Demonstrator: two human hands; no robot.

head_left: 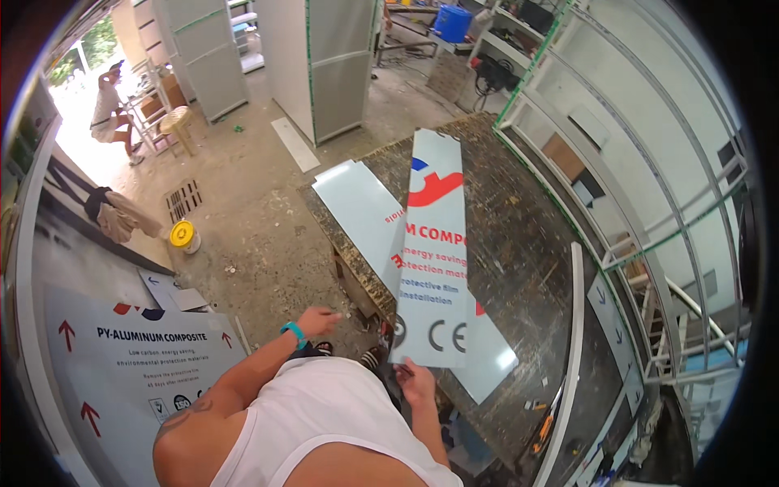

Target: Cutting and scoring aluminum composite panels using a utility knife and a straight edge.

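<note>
My right hand (415,383) pinches the near end of a long composite panel strip (430,211), its thumb on top of the edge. The strip is pale grey-blue with red, blue and black print. It lies crosswise over a second pale panel strip (357,203) on the dark workbench (519,219). My left hand (320,321), with a teal band on the wrist, is held in the air left of the bench edge. Its fingers are partly stretched out, and nothing shows in them.
A white bar (572,316) and an orange-handled cutter (543,434) lie on the right of the bench. Beyond rises a metal frame (617,130). A large printed panel (146,365) leans at my left. A yellow-lidded bucket (185,236) stands on the floor; a person (109,109) sits far left.
</note>
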